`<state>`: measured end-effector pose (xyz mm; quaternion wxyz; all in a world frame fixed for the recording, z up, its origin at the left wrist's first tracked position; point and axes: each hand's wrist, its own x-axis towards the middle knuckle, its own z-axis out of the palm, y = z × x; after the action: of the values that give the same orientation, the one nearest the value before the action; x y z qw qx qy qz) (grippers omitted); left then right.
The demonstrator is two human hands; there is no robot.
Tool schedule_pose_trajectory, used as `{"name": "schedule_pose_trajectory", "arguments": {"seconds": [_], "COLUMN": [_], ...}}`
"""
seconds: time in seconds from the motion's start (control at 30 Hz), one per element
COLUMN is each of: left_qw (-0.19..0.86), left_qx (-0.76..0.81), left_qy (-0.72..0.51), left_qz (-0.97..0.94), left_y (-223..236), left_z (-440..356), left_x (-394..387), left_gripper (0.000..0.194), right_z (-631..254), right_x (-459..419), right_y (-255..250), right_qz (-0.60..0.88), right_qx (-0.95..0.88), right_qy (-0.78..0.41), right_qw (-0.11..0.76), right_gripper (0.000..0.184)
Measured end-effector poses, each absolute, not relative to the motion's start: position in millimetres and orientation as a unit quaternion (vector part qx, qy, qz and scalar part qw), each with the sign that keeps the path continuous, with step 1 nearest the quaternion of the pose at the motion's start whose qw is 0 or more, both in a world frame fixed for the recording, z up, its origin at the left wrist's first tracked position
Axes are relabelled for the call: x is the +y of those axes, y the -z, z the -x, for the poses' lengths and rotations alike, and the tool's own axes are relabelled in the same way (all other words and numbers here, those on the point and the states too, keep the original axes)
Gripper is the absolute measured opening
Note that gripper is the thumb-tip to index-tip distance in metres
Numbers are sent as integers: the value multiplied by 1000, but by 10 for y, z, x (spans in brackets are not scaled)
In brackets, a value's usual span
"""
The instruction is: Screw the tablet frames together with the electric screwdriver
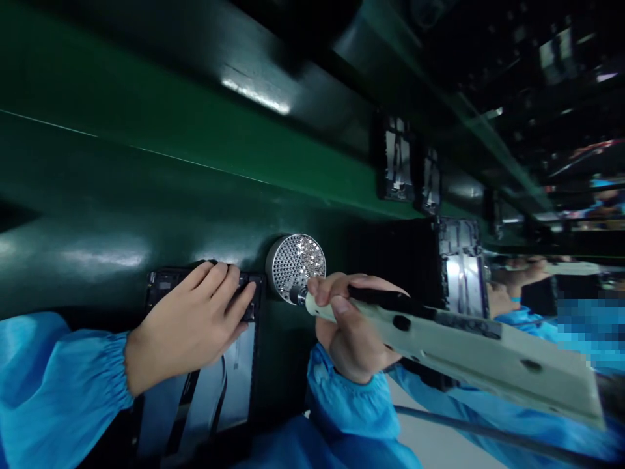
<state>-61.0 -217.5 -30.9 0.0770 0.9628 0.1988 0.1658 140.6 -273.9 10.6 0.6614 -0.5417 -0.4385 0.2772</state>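
My right hand [356, 326] is closed around a pale electric screwdriver [469, 355]. The driver's tip points down into a round metal screw tray [295, 264], whose holed plate carries many small shiny screws on its right half. Whether a screw sits on the tip I cannot tell. To the left, my left hand [195, 319] lies over the upper part of an opened tablet [237, 384], fingers spread toward its top edge. Silvery panels and dark ribbon cables show inside the tablet; its lower part fades into shadow.
On the dark green bench [205, 202], more opened devices lie to the right: one device [461, 267] close by, another device [398, 159] farther off on the belt [342, 153]. A co-worker's hand [522, 277] holds another pale screwdriver [573, 268] at far right.
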Motion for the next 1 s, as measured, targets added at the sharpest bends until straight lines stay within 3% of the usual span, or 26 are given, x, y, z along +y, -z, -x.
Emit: {"name": "schedule_pose_trajectory", "arguments": {"seconds": [0.17,0.33,1.0], "left_qw": [83,85,66], "left_qx": [201,196,192], "left_qy": [-169,-167,-161], "left_qz": [-961,-963,-966], "left_y": [314,312,281], "left_z": [609,592,530], "left_x": [-2179,-2177,-2183], "left_gripper": [46,46,43], "right_z": [-1357,-1159,-1039], "right_x": [-2759,-2739,-2795], "right_y": [-267,-454,-322], "right_qz": [533,543,527], "right_qx": [-453,-479,-545], "right_qy": [-274,-331,-354], "right_qw": [660,605,549], "right_gripper": [28,32,39]}}
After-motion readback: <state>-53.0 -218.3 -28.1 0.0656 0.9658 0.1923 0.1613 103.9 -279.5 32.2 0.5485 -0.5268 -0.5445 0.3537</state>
